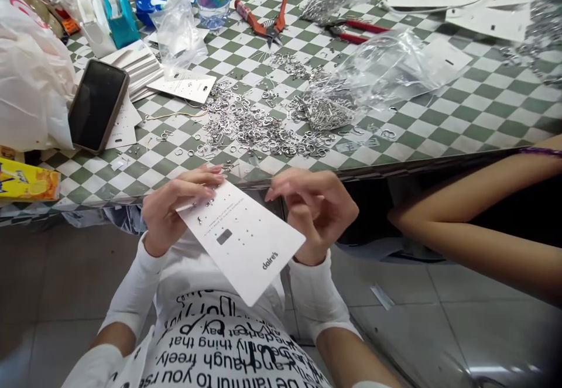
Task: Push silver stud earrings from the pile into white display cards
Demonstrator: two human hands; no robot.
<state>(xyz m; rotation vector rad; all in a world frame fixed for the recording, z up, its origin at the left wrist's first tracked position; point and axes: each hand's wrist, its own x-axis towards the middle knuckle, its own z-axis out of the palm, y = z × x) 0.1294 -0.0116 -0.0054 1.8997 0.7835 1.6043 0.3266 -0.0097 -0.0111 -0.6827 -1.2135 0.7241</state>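
Observation:
My left hand (182, 203) grips a white jewelry card (243, 247) by its far left edge, thumb on top. The card is tilted above my lap, has small punched holes, a dark slot and "claire's" print, and carries a few small metal pieces near my left fingers. Beside the card's right edge is my right hand (314, 209), its fingers curled and the fingertips drawn into a pinch. Whatever they hold, if anything, is too small to make out. Just beyond both hands, a pile of small silver rings and metal findings (259, 124) lies spread on the checkered table (171, 168).
A clear plastic bag (386, 72) of metal parts lies right of the pile. Orange-handled cutters (266, 25) and red-handled pliers (357, 31) lie farther back. At left are a phone (97, 104), stacked cards (132, 63) and a plastic bag (33, 75). Another person's arm (478, 218) rests at right.

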